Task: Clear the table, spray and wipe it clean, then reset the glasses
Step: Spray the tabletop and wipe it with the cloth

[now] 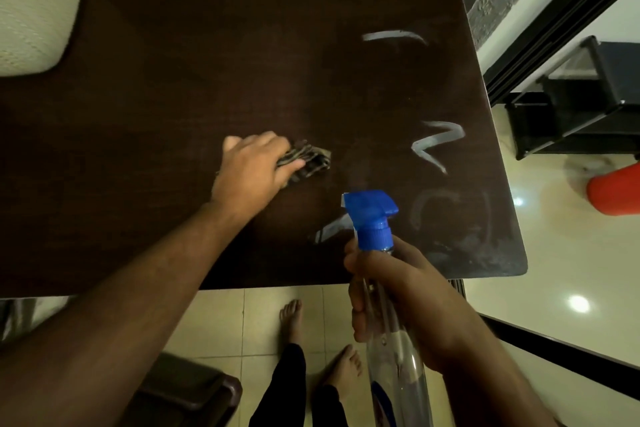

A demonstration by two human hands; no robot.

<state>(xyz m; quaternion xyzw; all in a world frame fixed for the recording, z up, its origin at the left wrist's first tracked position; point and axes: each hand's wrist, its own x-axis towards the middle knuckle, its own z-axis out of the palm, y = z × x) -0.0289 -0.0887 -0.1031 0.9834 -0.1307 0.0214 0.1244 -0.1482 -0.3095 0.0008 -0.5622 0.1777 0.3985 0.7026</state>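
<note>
A dark brown table [173, 45] fills the upper part of the head view, with wet streaks on its right side. My left hand [254, 168] grips a crumpled striped cloth [311, 159] and presses it on the table near the middle. My right hand [391, 291] holds a clear spray bottle [398, 367] by the neck. Its blue trigger head [372, 217] sits over the table's near edge and points toward the table. No glasses are in view.
A cream cushioned seat [31, 7] stands at the table's far left corner. A dark chair [187, 392] sits near my left leg. A black rack [571, 104] and a red object [614, 189] stand on the tiled floor to the right.
</note>
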